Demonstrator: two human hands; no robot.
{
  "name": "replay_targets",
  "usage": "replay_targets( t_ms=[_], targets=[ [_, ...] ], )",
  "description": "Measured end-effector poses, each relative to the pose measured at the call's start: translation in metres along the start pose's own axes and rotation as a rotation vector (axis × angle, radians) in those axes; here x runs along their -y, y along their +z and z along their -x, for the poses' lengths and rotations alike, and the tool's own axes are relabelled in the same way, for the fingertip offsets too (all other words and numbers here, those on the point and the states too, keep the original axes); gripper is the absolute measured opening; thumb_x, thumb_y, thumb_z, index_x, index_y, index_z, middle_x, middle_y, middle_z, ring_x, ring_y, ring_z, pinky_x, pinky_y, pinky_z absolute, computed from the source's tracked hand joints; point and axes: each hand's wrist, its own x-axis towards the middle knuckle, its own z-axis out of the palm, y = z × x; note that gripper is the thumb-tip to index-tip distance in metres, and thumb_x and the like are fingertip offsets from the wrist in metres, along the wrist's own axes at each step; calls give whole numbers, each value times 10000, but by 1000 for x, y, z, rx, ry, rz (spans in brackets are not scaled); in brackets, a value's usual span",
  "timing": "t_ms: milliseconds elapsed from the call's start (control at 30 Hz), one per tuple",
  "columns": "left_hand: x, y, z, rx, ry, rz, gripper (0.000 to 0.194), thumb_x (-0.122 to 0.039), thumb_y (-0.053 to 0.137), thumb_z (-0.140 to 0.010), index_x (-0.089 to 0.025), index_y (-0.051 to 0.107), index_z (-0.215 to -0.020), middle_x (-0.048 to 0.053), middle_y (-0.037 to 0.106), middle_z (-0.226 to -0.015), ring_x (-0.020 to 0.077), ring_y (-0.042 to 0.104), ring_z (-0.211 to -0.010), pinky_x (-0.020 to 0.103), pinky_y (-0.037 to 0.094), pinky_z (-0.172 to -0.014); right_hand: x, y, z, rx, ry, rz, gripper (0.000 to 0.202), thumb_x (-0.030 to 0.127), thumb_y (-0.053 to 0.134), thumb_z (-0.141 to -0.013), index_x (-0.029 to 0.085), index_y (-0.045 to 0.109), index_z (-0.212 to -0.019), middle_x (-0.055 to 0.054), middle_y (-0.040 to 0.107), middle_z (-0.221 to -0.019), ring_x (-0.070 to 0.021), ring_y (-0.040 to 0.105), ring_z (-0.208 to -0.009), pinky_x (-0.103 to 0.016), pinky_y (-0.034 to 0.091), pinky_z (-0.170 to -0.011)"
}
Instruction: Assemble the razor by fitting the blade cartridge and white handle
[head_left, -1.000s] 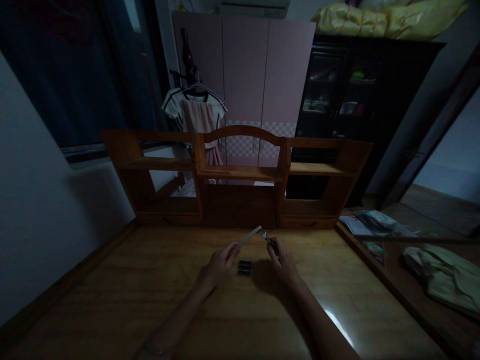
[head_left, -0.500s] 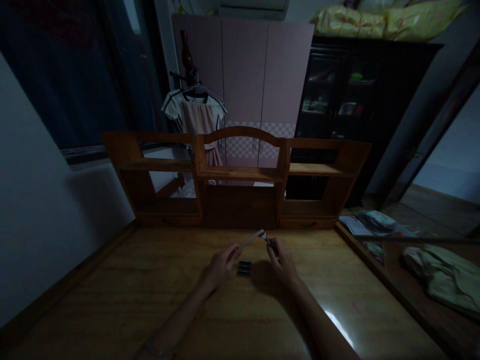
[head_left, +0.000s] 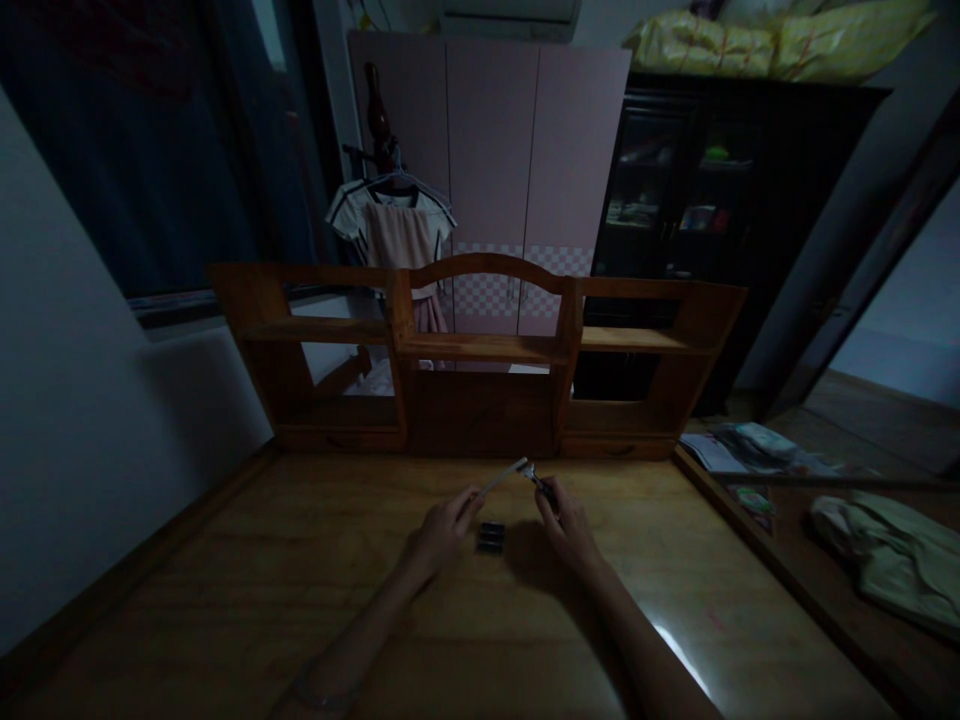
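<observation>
Over the wooden desk (head_left: 337, 580), my left hand (head_left: 448, 525) pinches one end of a thin, pale stick (head_left: 502, 478) that slants up to the right. My right hand (head_left: 566, 522) is closed around the dark handle of a small tool with a shiny metal head (head_left: 529, 471), which looks like a razor. The head is at the far tip of the stick; whether they touch is too small to tell. A small dark object with several bars (head_left: 491, 538) lies on the desktop between my hands.
A wooden shelf unit (head_left: 480, 347) stands along the desk's back edge. A raised wooden rim (head_left: 757, 530) borders the right side. Beyond it lie magazines (head_left: 742, 448) and a pale green cloth (head_left: 892, 555). A wall (head_left: 112, 400) is at the left.
The view has shifted very slightly. Both hands keep their holds, and the stick and the tool's head stay close together.
</observation>
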Motion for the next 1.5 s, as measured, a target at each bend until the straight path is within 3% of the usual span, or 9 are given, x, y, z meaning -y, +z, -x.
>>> replay_targets(
  t_ms=[233, 367, 467, 667, 800, 967, 1133, 1367, 1500],
  targets=[
    [-4, -1, 2, 40, -21, -71, 349, -399, 332, -924, -224, 597, -1070, 52, 688, -991, 186, 624, -913, 231, 418, -757, 1, 1, -2, 2, -9, -23, 179, 328, 369, -928, 202, 495, -939, -19, 563, -767, -153, 517, -661, -249, 362, -601],
    [-5, 0, 2, 109, -78, -211, 321, -350, 340, -928, -229, 605, -1064, 66, 699, -914, 202, 639, -870, 245, 404, -733, -6, -1, -5, -84, 17, -27, 181, 339, 380, -921, 197, 492, -932, -23, 566, -784, -149, 511, -659, -236, 353, -574],
    [-3, -2, -3, 65, -145, -330, 314, -299, 331, -934, -208, 581, -1100, 82, 695, -931, 198, 641, -866, 246, 397, -730, -10, -5, -8, -135, 19, 7, 177, 336, 384, -918, 195, 490, -906, -12, 552, -744, -140, 493, -623, -235, 336, -562],
    [5, -25, -8, 27, -298, -598, 427, -348, 245, -946, -164, 622, -1022, 131, 691, -927, 218, 641, -855, 270, 402, -689, -15, -7, -8, -163, 4, 52, 197, 340, 373, -914, 192, 502, -936, -27, 569, -781, -154, 518, -670, -250, 361, -610],
    [13, -44, 16, 130, -330, -623, 418, -350, 293, -919, -161, 665, -887, 133, 690, -934, 232, 636, -854, 284, 398, -675, -13, -6, -6, -162, 14, 48, 207, 347, 363, -915, 196, 501, -947, -31, 584, -788, -163, 537, -680, -258, 370, -623],
    [20, -51, 59, 221, -370, -618, 383, -334, 326, -882, -163, 662, -819, 132, 689, -885, 242, 634, -801, 298, 395, -649, -11, -4, -4, -139, 13, 45, 215, 358, 354, -918, 198, 497, -922, -24, 565, -755, -164, 523, -659, -265, 368, -623],
    [22, -56, 72, 259, -311, -580, 359, -356, 341, -872, -176, 646, -815, 110, 681, -874, 231, 625, -787, 297, 388, -659, -13, -1, -2, -125, 12, 46, 228, 373, 356, -912, 199, 503, -923, -27, 567, -772, -167, 522, -674, -269, 373, -631],
    [35, -65, 70, 181, -308, -616, 333, -407, 417, -849, -173, 627, -739, 95, 671, -823, 214, 610, -745, 275, 351, -610, -15, -5, -1, -116, 0, 54, 241, 374, 347, -918, 200, 513, -939, -26, 572, -796, -166, 529, -701, -268, 382, -651],
    [25, -60, 56, 85, -281, -544, 301, -390, 446, -839, -172, 635, -752, 71, 665, -773, 199, 608, -728, 261, 352, -612, -16, -6, -1, -119, -15, 71, 252, 384, 348, -912, 203, 524, -915, -22, 578, -800, -165, 539, -709, -261, 388, -646]
  ],
)
